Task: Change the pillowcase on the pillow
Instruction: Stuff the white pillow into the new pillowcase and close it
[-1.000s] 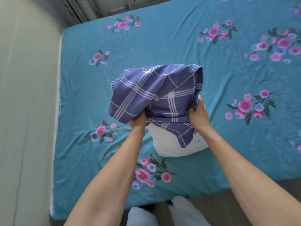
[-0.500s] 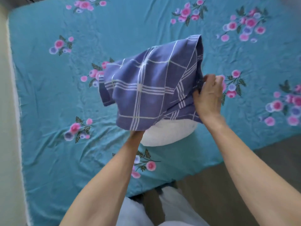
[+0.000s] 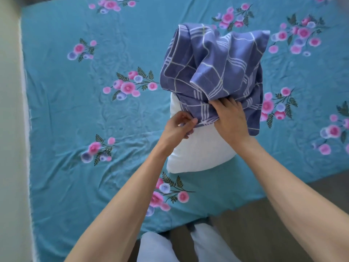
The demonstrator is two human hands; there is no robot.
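Note:
A white pillow (image 3: pixel 198 150) lies on the bed, its near half bare. A purple checked pillowcase (image 3: pixel 217 67) is bunched over its far half, folds standing up loosely. My left hand (image 3: pixel 179 127) pinches the near hem of the pillowcase at the pillow's left side. My right hand (image 3: pixel 229 118) grips the hem just to the right, fingers tucked under the gathered cloth. The pillow's far end is hidden inside the fabric.
The bed wears a teal sheet with pink and blue flowers (image 3: pixel 94 110), wrinkled near the pillow. A pale wall (image 3: pixel 9 129) runs along the left. Grey floor (image 3: pixel 283 205) shows at the lower right, and my legs in light trousers (image 3: pixel 160 248) stand at the bed's edge.
The pillowcase has gone from lifted and spread to bunched on the pillow's far half. Both hands have come together at the near hem; the right hand dropped from the side.

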